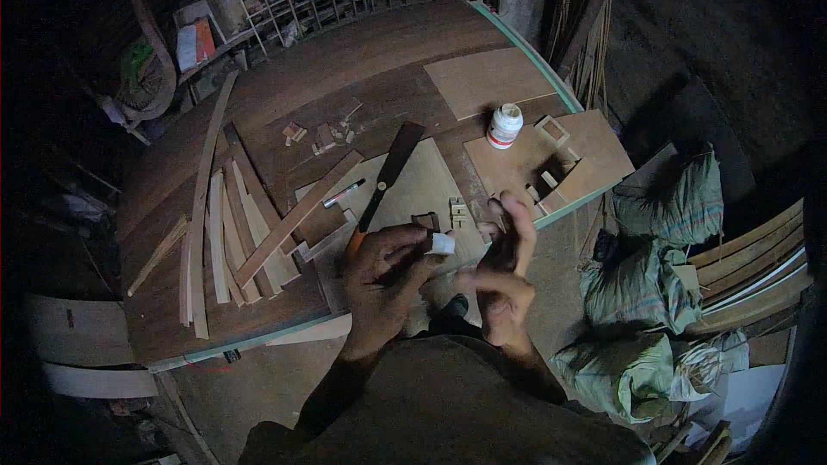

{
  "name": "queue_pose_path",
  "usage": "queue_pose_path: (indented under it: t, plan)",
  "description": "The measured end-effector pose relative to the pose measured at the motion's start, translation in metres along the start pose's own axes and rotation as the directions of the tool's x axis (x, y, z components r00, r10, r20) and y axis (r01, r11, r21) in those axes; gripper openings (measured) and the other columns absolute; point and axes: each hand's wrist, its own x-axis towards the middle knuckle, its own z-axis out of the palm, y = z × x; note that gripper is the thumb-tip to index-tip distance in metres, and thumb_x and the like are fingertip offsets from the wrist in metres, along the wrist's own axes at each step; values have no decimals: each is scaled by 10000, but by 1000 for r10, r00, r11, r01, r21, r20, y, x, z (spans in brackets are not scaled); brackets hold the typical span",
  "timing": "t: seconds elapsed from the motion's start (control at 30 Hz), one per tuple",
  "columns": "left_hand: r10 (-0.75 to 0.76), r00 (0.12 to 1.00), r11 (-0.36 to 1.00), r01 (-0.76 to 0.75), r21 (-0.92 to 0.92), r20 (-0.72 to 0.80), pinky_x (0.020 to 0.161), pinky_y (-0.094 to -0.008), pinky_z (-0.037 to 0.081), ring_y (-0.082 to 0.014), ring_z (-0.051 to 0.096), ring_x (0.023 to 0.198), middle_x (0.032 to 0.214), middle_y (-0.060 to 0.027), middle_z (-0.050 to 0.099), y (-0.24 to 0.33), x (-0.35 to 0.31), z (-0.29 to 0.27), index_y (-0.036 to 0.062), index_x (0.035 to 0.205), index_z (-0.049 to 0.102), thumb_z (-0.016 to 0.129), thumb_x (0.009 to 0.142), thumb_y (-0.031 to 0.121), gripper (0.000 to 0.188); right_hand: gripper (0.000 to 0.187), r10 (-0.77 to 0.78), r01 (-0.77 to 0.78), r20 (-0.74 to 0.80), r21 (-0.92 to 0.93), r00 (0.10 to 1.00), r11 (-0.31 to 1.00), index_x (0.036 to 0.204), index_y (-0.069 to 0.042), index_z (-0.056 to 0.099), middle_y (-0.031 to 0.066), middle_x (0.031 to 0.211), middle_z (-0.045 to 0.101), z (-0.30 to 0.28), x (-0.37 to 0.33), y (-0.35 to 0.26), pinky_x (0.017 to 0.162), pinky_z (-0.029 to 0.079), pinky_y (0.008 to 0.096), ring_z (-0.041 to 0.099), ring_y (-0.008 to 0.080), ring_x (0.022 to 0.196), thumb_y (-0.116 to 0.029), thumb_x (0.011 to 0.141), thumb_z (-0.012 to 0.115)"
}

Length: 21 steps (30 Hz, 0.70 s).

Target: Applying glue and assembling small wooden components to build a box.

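Note:
My left hand is closed, its fingertips pinching a small pale-faced piece that looks like wood. Just to the right of it, my right hand is raised with thumb and fingers apart and nothing visible in it. Beyond the hands, a few small wooden pieces sit on a light board. A pull saw with a dark blade and orange-ended handle lies left of them, its handle end close behind my left hand. Near it a marker pen rests on the wood.
An uncapped white bottle and a small wooden frame stand on a board at the table's right. Long wooden strips cover its left, with small offcuts behind. Woven sacks line the floor at right.

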Motion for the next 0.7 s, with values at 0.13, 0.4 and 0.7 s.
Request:
queue_pose_path:
  t: [0.13,0.4,0.7]
  plan:
    - [-60,997,994,64,85,-47,885,-321,544,-211,636,1052,1198,-162,610,2,-4,5,-24,1197,574,691,860,-21,356,498,184,-197,-80,-220,980,955,1205,-73,675,257,1503,263,-3,0,0,1116,238,500,282,410,1387,-473,949,525]
    - [3,999,1000,-3,20,-39,884,-327,554,-217,610,1122,1221,-150,614,-2,-6,6,-7,1202,613,640,902,-6,301,480,204,-177,51,-327,978,928,1255,-105,658,255,1519,234,-4,-2,-5,1123,227,505,256,418,1398,-437,917,581]
    - [88,995,972,-75,221,-50,974,-342,495,-237,602,1140,1240,-167,611,2,-7,6,-14,1140,637,664,875,-29,267,466,235,-186,98,-359,967,915,1263,-105,654,251,1533,210,-2,-6,-7,1121,230,491,243,413,1404,-394,903,589]
